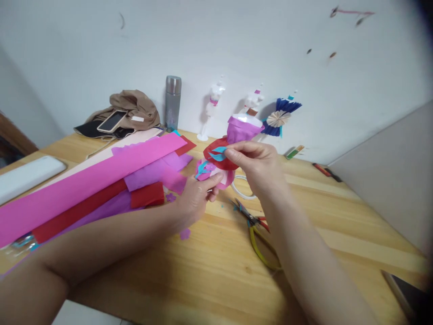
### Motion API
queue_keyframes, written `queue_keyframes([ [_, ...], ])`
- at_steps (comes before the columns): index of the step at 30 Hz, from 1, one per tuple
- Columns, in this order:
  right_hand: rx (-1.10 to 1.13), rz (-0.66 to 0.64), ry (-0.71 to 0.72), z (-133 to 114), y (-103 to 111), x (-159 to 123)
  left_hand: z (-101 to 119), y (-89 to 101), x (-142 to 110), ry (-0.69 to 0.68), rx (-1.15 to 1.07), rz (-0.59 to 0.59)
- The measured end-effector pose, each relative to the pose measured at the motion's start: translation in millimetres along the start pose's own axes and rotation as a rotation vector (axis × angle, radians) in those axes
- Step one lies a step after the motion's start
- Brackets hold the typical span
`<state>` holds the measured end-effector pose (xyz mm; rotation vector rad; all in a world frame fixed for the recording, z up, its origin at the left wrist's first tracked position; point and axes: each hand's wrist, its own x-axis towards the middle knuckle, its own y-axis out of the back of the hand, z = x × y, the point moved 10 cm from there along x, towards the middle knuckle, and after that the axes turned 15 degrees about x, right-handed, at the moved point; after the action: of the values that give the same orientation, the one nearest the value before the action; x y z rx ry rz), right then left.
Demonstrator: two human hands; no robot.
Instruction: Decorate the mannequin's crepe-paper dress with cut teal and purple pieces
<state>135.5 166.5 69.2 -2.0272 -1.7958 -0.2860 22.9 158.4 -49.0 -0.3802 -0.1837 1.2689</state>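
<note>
My left hand [194,198] is closed around the lower part of a red, pink and purple crepe-paper craft [216,151], thumb on its front. Blue strips and a purple flower shape lie on the craft near that thumb. Between thumb and fingertips, my right hand [259,162] pinches a blue paper leaf piece [218,155], held against or just in front of the red part. Whether the leaf touches the red paper I cannot tell. Below the hands, scissors [250,219] with yellow and orange handles lie spread, partly behind my right forearm. A white tape ring [242,195] sits beside my right wrist.
Crepe-paper strips [98,174] cover the table's left side. Small purple paper flowers [184,234] lie near my left forearm. Along the wall stand a grey thermos [173,104], a white figure [213,108] and a blue paper fan piece [287,113]. A phone [113,121] rests on brown cloth.
</note>
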Motion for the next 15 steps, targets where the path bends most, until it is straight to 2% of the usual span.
queue_keyframes([
  [3,-0.049,-0.046,0.025,-0.2,-5.4,-3.5,-4.5,-0.2,-1.3,0.002,0.023,-0.014],
  [9,-0.032,-0.022,0.045,-0.3,-8.4,-6.9,-17.4,1.1,-1.7,0.002,0.073,-0.038],
  [15,-0.055,-0.013,0.052,0.0,-7.2,-6.2,-14.0,-2.8,-4.0,-0.009,0.035,-0.074],
])
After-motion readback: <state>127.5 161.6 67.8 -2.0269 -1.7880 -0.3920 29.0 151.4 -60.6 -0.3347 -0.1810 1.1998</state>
